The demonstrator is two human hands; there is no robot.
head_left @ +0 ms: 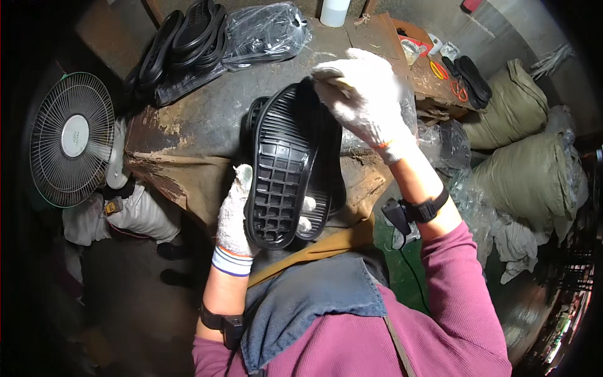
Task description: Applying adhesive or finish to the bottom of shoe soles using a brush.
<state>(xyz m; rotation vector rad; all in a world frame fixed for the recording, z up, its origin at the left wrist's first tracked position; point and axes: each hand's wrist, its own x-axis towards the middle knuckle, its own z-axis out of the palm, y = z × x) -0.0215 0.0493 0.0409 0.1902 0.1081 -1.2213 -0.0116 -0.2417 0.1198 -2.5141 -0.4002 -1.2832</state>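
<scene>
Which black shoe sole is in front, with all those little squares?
The front sole, held in the gloved left hand: its square grid shows whole, and it partly covers the other soles behind it.

Soles (276, 182) between the hands (367, 97) — fan (75, 136) left of the table (217, 113), sacks (524, 169) right.

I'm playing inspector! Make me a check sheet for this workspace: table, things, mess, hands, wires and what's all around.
Surface: worktable stained and worn, ragged along its near-left edge.
Things in hand: black soles held together, a grid of hollows showing.
Clutter: more soles and a clear plastic bag at far left; orange-handled scissors at right.
Hands: gloved left hand grips the soles; gloved right hand is at their top end, contact unclear.
Cables: dark cord at lower right.
Surroundings: fan at left, green sacks at right.
</scene>
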